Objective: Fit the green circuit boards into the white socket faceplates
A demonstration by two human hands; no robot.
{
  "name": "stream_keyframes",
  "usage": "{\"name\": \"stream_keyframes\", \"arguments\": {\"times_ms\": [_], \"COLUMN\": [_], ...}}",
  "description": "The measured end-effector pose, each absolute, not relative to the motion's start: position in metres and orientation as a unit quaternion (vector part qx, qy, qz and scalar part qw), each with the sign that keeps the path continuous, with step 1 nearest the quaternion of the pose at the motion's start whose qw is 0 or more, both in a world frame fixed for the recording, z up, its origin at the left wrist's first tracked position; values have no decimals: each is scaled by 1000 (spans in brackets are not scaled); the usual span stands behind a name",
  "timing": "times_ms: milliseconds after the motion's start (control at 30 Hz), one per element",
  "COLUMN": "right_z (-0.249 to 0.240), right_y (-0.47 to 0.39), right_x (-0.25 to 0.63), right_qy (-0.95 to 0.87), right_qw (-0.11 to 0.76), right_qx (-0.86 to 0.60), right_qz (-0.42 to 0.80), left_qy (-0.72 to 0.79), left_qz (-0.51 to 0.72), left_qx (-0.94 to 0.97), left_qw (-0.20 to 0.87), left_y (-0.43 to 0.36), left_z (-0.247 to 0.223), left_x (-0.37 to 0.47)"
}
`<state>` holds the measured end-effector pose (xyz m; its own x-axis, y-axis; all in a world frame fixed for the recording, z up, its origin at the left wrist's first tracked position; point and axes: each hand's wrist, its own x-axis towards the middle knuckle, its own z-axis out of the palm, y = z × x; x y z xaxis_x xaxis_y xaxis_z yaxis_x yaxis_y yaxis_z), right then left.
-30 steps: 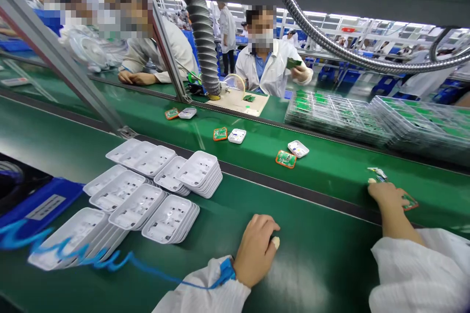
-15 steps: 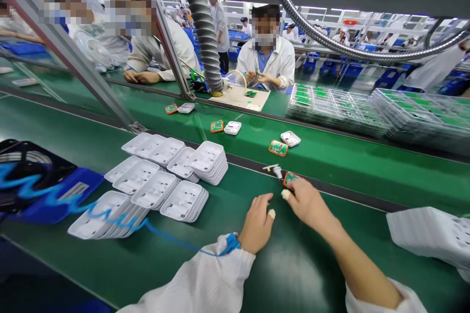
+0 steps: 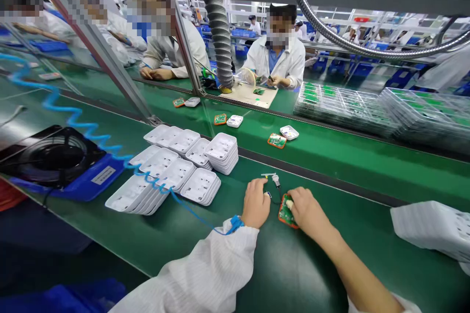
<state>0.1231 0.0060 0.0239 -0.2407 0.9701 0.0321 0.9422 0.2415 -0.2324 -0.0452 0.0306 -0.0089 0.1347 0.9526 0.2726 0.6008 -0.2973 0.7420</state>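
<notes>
An orange-rimmed green circuit board (image 3: 286,212) lies on the green bench, gripped at its right side by my right hand (image 3: 308,211), whose thumb is on its face. My left hand (image 3: 256,204) is just left of it, fingers curled round a small dark part (image 3: 269,194) joined to a thin black cable. Beyond the hands, a small white connector piece (image 3: 275,180) and a thin white strip rest on the bench. A blue coiled cord (image 3: 198,216) runs to the band on my left wrist.
Stacks of white plastic covers (image 3: 200,185) stand at left, another stack (image 3: 429,227) at right. A black fan (image 3: 62,154) sits far left. On the belt (image 3: 341,159) beyond lie boards and white covers. A person (image 3: 275,54) works across, beside stacked clear trays (image 3: 341,107).
My right hand has drawn the board nearer, off the bench's far edge. My left hand has closed on the small part. The view has shifted left, and pieces on the belt have shifted slightly.
</notes>
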Motion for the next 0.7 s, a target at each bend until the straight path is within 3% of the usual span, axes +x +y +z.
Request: {"name": "stream_keyframes", "arguments": {"times_ms": [167,333,500,700], "right_z": [29,15,-5,9], "right_y": [-38,-8,25,-2], "right_x": [118,123,111,121], "right_qy": [-777,-769,-779,-758], "right_qw": [70,166,189,266], "right_qx": [-602,-612,-595,-559], "right_qz": [168,83,60,208], "left_qy": [543,562,571,532], "left_qz": [322,294,165,173], "left_qx": [739,739,793,817], "left_qw": [237,227,134,140], "left_y": [27,29,19,8], "left_z": [-9,1,12,8], "left_x": [-47,-55,-58,-49]}}
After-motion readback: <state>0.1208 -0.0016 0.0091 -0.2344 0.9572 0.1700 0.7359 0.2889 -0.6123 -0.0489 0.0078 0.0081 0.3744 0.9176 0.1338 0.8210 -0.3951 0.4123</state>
